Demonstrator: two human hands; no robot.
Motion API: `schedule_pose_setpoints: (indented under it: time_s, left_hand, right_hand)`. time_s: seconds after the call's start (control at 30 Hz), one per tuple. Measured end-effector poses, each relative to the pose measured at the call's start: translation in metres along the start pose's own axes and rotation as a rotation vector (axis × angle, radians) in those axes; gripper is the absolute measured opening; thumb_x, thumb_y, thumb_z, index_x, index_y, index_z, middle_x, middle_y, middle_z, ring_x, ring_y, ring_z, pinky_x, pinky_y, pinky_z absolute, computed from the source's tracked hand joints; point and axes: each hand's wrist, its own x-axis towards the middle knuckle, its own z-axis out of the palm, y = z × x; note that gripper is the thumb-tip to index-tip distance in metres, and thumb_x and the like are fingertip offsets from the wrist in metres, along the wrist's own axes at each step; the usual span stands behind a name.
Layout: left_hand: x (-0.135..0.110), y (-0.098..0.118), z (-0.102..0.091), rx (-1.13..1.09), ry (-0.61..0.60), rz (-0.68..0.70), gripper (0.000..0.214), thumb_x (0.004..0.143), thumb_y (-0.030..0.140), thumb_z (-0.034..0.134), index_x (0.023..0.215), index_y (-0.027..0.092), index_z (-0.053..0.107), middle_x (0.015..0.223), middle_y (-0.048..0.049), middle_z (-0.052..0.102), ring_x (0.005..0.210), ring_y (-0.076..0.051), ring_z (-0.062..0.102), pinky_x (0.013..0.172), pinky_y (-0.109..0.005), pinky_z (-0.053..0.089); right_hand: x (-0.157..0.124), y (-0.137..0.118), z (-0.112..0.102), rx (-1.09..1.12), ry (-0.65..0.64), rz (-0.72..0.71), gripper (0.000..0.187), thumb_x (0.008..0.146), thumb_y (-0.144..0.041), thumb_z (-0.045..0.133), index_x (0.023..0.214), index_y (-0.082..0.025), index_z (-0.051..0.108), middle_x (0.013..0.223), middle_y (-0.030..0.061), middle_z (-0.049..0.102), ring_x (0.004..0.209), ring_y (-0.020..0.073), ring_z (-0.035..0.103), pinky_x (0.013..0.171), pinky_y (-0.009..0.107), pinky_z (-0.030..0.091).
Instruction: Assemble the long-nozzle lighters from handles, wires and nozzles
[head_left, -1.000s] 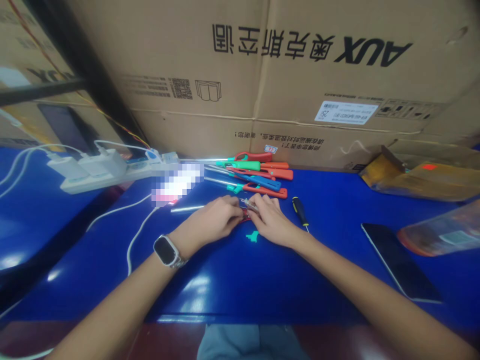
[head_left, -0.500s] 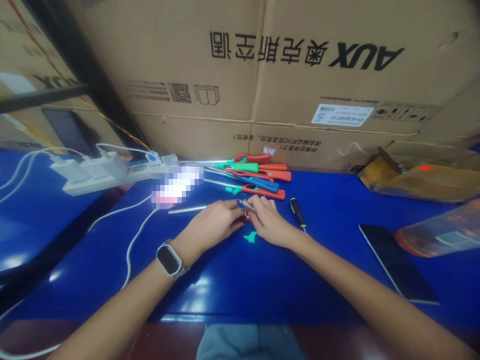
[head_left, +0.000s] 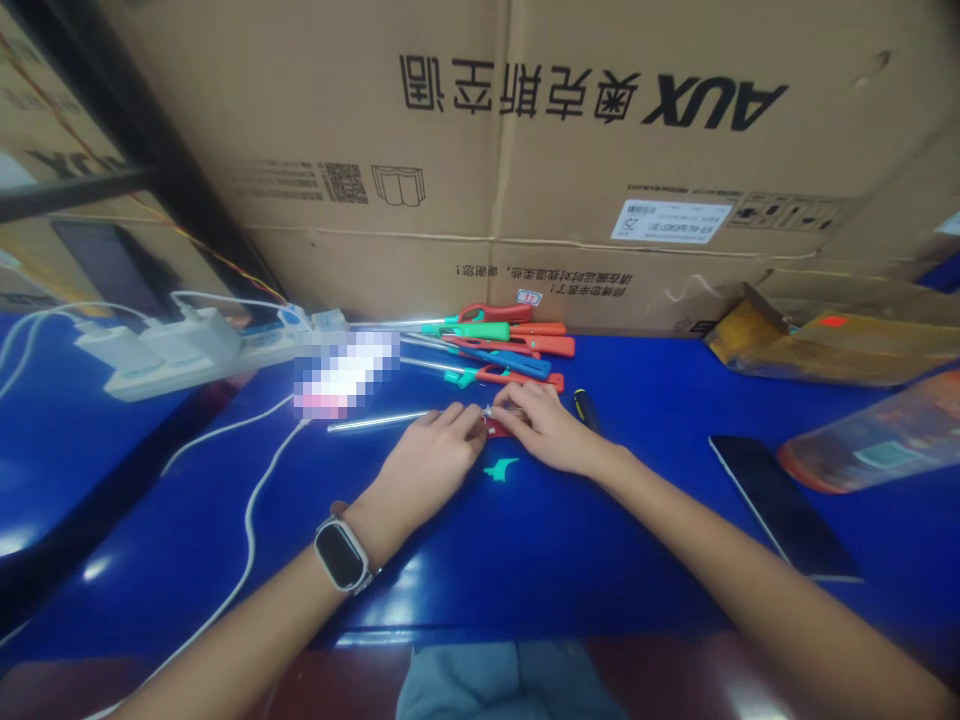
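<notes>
Both my hands meet at a gas lighter (head_left: 496, 428) with a red handle, low over the blue table. Its long metal tube (head_left: 375, 422) sticks out to the left from under my left hand (head_left: 435, 455), whose fingers are closed on the lighter. My right hand (head_left: 553, 432) has its fingers bent together over the red handle, by a small pale part (head_left: 487, 411) too tiny to make out. A loose green trigger piece (head_left: 499, 468) lies just below the hands. Beside my right hand is a black and yellow screwdriver (head_left: 586, 410), partly hidden by it.
Several lighters, among them a green one (head_left: 480, 330) and a blue one (head_left: 517, 361), lie behind my hands against a cardboard box (head_left: 315, 120). A power strip (head_left: 135, 380) with chargers stands left. A phone (head_left: 780, 510) and a bottle (head_left: 877, 440) are right.
My right hand has come down and flattened over the handle, so more red shows between my hands. It now covers part of the screwdriver. The whole view has shifted slightly.
</notes>
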Motion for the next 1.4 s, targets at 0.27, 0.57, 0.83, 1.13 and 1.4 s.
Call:
schedule_pose_setpoints:
  time_s: [0.27, 0.57, 0.83, 1.13, 1.4]
  left_hand:
    - [0.0, -0.003, 0.0, -0.072, 0.013, -0.017, 0.025, 0.101, 0.021, 0.045, 0.095, 0.013, 0.069, 0.093, -0.0085, 0.059, 0.076, -0.019, 0.053, 0.068, -0.035, 0.043]
    - [0.002, -0.005, 0.001, -0.179, -0.016, -0.053, 0.033, 0.102, 0.022, 0.041, 0.091, 0.015, 0.072, 0.092, -0.0083, 0.059, 0.08, -0.019, 0.053, 0.068, -0.033, 0.041]
    - [-0.001, -0.013, 0.004, -0.392, 0.05, -0.127, 0.023, 0.099, 0.026, 0.05, 0.107, 0.023, 0.071, 0.134, -0.0116, 0.056, 0.118, -0.029, 0.053, 0.09, -0.045, 0.045]
    - [0.0, -0.026, 0.012, -0.52, 0.008, -0.273, 0.037, 0.092, 0.041, 0.061, 0.122, 0.02, 0.055, 0.114, -0.0069, 0.067, 0.105, -0.026, 0.058, 0.09, -0.043, 0.042]
    - [0.004, -0.034, 0.018, -0.579, -0.041, -0.259, 0.031, 0.093, 0.046, 0.056, 0.111, 0.022, 0.064, 0.111, -0.0072, 0.06, 0.103, -0.026, 0.056, 0.091, -0.044, 0.04]
  right_hand:
    - [-0.005, 0.008, -0.01, -0.144, 0.009, -0.131, 0.016, 0.097, -0.035, 0.057, 0.098, -0.023, 0.066, 0.099, 0.0045, 0.069, 0.1, 0.0217, 0.056, 0.088, 0.037, 0.032]
    - [-0.004, 0.013, -0.004, -0.032, 0.09, -0.154, 0.014, 0.094, -0.032, 0.063, 0.095, -0.021, 0.071, 0.093, 0.0039, 0.069, 0.095, 0.0197, 0.06, 0.086, 0.036, 0.036]
    - [-0.004, 0.016, -0.003, -0.037, 0.086, -0.135, 0.017, 0.094, -0.034, 0.062, 0.098, -0.022, 0.074, 0.096, 0.006, 0.065, 0.091, 0.0194, 0.061, 0.084, 0.037, 0.043]
    - [-0.003, 0.016, 0.001, 0.072, 0.107, -0.13, 0.018, 0.094, -0.033, 0.06, 0.095, -0.02, 0.072, 0.092, 0.0052, 0.062, 0.083, 0.0175, 0.06, 0.075, 0.032, 0.049]
    - [-0.002, 0.013, 0.001, 0.099, 0.09, -0.123, 0.02, 0.094, -0.035, 0.06, 0.093, -0.02, 0.073, 0.089, 0.005, 0.06, 0.078, 0.0172, 0.06, 0.071, 0.033, 0.05]
